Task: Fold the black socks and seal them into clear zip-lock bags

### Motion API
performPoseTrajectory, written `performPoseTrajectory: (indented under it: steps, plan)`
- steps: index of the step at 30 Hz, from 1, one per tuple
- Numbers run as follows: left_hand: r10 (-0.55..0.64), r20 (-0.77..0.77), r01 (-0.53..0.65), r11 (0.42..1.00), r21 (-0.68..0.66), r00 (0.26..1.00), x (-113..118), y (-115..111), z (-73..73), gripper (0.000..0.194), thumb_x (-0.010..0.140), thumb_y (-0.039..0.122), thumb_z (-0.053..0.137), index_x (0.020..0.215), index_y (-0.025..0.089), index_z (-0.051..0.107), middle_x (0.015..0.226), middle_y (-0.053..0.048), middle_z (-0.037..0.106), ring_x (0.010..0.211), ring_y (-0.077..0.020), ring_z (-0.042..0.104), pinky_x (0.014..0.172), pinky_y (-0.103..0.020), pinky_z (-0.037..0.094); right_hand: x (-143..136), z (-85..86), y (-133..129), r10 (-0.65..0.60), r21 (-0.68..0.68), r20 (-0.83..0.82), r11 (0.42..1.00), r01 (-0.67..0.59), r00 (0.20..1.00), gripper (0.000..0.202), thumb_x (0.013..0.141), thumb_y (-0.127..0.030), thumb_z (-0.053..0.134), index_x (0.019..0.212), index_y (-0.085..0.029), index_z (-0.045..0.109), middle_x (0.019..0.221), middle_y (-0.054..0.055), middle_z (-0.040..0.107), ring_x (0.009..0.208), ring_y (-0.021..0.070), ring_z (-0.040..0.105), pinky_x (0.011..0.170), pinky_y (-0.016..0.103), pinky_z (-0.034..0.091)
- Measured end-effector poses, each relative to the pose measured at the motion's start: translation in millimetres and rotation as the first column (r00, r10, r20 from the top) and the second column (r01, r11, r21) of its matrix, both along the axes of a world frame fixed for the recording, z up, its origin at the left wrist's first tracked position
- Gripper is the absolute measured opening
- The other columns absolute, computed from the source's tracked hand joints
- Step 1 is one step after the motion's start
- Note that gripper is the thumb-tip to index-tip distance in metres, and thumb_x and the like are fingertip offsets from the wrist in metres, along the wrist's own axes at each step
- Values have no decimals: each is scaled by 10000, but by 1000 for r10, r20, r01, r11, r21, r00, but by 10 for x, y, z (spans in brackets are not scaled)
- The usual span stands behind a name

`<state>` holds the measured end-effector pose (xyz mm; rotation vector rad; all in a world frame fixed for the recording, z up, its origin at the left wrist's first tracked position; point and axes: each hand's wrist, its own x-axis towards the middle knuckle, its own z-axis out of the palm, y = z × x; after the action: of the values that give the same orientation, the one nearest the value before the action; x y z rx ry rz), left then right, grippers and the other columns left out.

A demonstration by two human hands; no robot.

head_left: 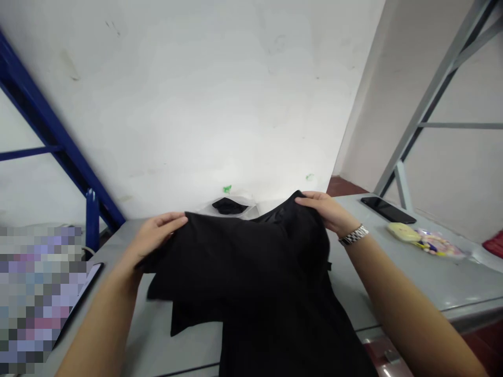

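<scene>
Black cloth (255,262) spread above a grey table (432,272), its upper edge pinched in both of my hands, left hand (157,233) at one corner, right hand (328,212) at the other, phone (388,210) lying off to the right.

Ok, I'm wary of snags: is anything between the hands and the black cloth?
Nothing visible: left hand and right hand both pinch the black cloth. The pale bag sits beyond it, the phone to the right.
</scene>
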<state>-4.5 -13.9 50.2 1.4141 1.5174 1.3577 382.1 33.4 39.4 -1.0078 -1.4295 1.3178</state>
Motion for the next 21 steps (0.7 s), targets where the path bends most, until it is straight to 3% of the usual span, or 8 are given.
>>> performPoseTrajectory:
  steps: [3, 6, 9, 11, 12, 14, 18, 21]
  plan:
    - [36, -417, -43, 999, -8, 908, 30, 116, -149, 373, 566, 453, 741, 812, 186, 655, 951, -92, 690, 939, -313, 632, 823, -424, 497, 0, -159, 145, 0, 3, 377, 1000, -1, 926, 226, 720, -391, 638, 766, -171, 651, 734, 26, 634, 637, 135, 550, 572, 257, 426]
    - [-172, -664, 183, 982, -54, 728, 112, 10, -143, 364, 687, 516, 643, 946, 259, 639, 1214, -43, 603, 1174, -297, 510, 989, -425, 400, 8, -286, 244, -78, 89, 558, 995, 34, 826, 234, 722, -402, 600, 719, -174, 652, 663, 8, 603, 579, 125, 492, 532, 257, 368]
    - [-562, -646, 484, 814, -321, 517, 181, -181, -79, 570, 641, 501, 706, 1178, 374, 562, 1419, 28, 433, 1309, -281, 370, 1049, -412, 342, 0, -338, 280, -106, 124, 568, 991, 43, 816, 233, 711, -399, 597, 690, -174, 653, 662, 10, 611, 595, 136, 500, 562, 268, 373]
    - [-709, -579, 534, 696, -480, 403, 194, -247, -90, 752, 540, 412, 792, 1241, 412, 519, 1458, 31, 370, 1342, -305, 305, 1058, -453, 314, -12, -346, 281, -125, 141, 572, 989, 54, 811, 237, 714, -402, 588, 670, -177, 647, 667, 12, 616, 614, 142, 509, 580, 271, 377]
    - [-734, -550, 523, 675, -520, 400, 191, -251, -113, 765, 513, 350, 806, 1225, 413, 537, 1452, 26, 378, 1337, -316, 310, 1055, -470, 309, -17, -349, 280, -135, 147, 574, 987, 61, 807, 243, 717, -405, 583, 655, -178, 642, 661, 12, 615, 616, 144, 510, 581, 271, 376]
    - [-713, -508, 493, 701, -515, 484, 175, -212, -167, 604, 542, 267, 770, 1117, 390, 632, 1402, 21, 454, 1295, -320, 387, 1045, -470, 321, -22, -359, 282, -154, 156, 578, 985, 77, 802, 250, 718, -405, 580, 630, -179, 635, 646, 14, 611, 611, 145, 510, 575, 271, 373]
    - [-561, -426, 422, 823, -380, 710, 130, -78, -165, 200, 655, 309, 689, 847, 311, 745, 1083, -9, 699, 1027, -285, 623, 885, -350, 485, -20, -403, 316, -189, 171, 563, 979, 110, 805, 232, 702, -389, 596, 617, -178, 645, 606, 15, 609, 577, 143, 508, 551, 270, 370]
    - [-386, -358, 309, 916, -255, 850, 85, -24, -77, 191, 658, 369, 700, 801, 253, 751, 807, -13, 744, 760, -238, 678, 660, -258, 527, -28, -415, 336, -258, 222, 515, 961, 164, 817, 228, 703, -381, 591, 604, -180, 635, 569, 7, 593, 548, 139, 496, 542, 271, 369]
